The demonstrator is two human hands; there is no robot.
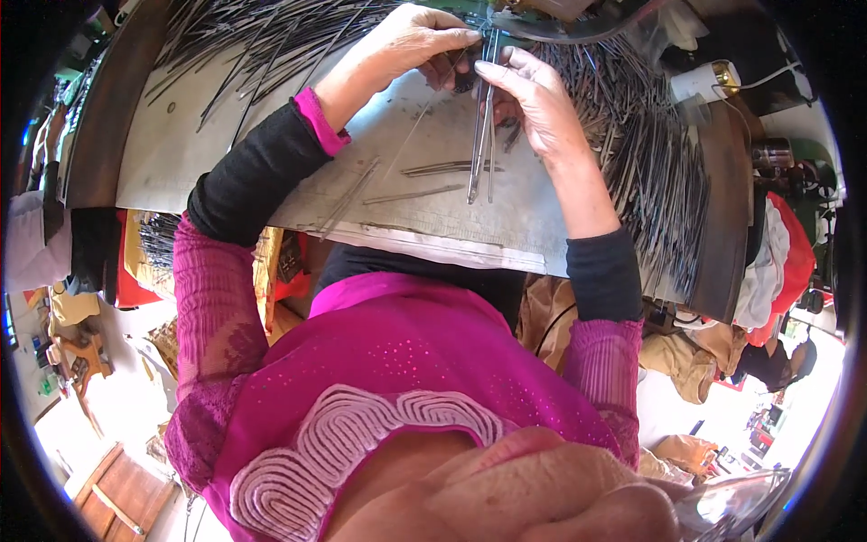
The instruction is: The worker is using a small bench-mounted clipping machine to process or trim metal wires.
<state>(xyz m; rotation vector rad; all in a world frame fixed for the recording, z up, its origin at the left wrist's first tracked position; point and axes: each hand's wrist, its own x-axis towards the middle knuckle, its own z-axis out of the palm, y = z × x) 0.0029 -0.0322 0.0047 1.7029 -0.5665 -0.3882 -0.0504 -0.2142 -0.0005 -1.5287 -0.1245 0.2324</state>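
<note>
Both my hands meet at the far edge of a grey metal worktop (298,185). My right hand (533,104) is closed with thumb and fingers around a few long, thin metal rods (479,149), whose ends hang toward me. My left hand (406,41) pinches at the upper end of these rods; its other fingers curl beneath, and what exactly lies between the fingertips is too small to make out. Just below the hands, several loose thin rods (442,168) lie on the worktop.
A spread of dark rods (253,54) covers the far left, and a dense heap (659,181) fills the right side. Wooden boards (727,217) edge the worktop. A dark curved machine part (578,32) stands over the far edge, beside a white lamp-like fitting (704,83) with a cord.
</note>
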